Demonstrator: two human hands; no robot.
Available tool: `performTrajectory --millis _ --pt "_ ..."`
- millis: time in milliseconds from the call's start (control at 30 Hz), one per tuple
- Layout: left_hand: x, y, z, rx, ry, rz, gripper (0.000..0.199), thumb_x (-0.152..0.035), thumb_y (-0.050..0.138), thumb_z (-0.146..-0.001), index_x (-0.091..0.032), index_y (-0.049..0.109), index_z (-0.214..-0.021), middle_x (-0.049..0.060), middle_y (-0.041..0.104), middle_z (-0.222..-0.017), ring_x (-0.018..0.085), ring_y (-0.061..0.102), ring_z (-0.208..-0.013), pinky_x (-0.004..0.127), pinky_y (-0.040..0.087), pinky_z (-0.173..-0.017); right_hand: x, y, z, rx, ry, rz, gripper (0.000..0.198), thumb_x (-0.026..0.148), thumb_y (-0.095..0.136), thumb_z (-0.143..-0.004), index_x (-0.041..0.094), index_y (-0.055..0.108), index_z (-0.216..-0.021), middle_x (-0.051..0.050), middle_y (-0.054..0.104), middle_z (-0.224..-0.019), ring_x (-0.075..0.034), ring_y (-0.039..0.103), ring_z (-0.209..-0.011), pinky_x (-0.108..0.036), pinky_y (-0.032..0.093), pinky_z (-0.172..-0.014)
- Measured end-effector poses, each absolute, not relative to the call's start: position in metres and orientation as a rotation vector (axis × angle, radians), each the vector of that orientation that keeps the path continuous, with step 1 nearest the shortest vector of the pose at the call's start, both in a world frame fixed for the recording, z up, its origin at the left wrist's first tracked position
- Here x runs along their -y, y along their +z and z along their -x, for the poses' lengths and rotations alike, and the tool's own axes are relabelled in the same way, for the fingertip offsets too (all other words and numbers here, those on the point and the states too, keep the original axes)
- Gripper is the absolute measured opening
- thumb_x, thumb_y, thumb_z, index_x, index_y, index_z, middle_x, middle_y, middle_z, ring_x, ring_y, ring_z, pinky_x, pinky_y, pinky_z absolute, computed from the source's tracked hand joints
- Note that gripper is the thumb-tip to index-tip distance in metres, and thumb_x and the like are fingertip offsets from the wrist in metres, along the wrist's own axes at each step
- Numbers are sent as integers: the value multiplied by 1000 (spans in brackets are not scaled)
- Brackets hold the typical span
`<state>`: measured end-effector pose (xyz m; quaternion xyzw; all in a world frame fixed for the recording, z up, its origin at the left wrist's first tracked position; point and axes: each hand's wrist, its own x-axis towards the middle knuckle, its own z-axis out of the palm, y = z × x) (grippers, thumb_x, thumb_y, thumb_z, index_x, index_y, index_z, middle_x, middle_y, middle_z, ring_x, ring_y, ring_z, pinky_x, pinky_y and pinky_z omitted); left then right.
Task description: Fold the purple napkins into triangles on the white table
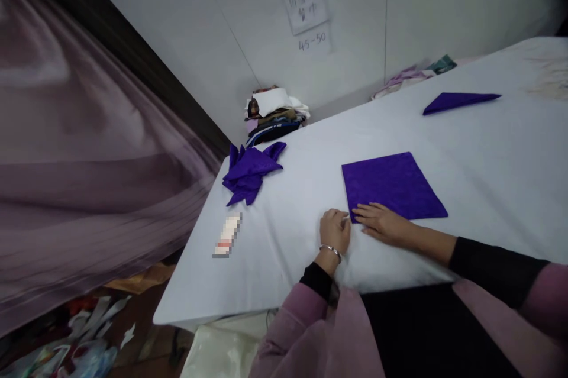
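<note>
Left hand (335,233) curled at the near-left corner of a flat purple cloth (390,184) on the white surface (284,248), grip clamped or merely touching: impossible to tell. Right hand (382,224) palm down on the cloth beside that corner, grip apart. Farther left, a pointed purple bundle (251,170); beyond, rightward, a narrow folded purple piece (459,102); by the far edge, stacked fabrics (276,107); higher, a handwritten sign (307,6).
</note>
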<state>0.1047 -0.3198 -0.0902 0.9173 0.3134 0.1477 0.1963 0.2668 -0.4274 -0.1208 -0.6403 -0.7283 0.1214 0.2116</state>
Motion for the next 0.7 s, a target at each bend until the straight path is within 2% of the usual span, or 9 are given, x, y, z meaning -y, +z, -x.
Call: performTrajectory --millis 167,300,400,567,700 --pt "322 -95 -108 -728 383 -2694 21 -22 52 -86 -24 71 -96 5 65 -92 21 55 -90 34 45 -80 415 -103 -283 2003 444 1773 45 39 40 -91 23 57 -130 -7 51 -138 -25 41 -131 -47 32 -109" --pt "322 -96 -110 -743 431 -2670 21 -23 52 -88 -25 73 -91 5 65 -89 20 56 -86 33 46 -77 388 -87 -296 1978 303 1839 44 34 41 -91 17 58 -128 -12 53 -136 -27 41 -130 -46 32 -109" --pt "319 -95 -115 -744 490 -2635 21 -22 52 -87 -24 72 -94 4 65 -89 19 57 -86 32 47 -78 359 -86 -296 2003 171 1860 47 32 40 -91 17 50 -134 -14 48 -140 -28 38 -133 -48 32 -108" --pt "312 -95 -127 -799 385 -2602 17 -16 55 -83 -23 70 -85 4 67 -87 18 60 -85 31 48 -76 318 -103 -287 2042 -26 1918 53 42 34 -94 16 43 -139 -17 39 -146 -31 30 -137 -53 28 -108" --pt "311 -98 -130 -828 347 -2533 17 -13 56 -81 -24 68 -76 3 66 -86 18 61 -84 30 48 -74 306 -120 -291 2091 -48 1947 62 55 34 -91 18 41 -141 -17 35 -148 -32 27 -138 -55 24 -109"
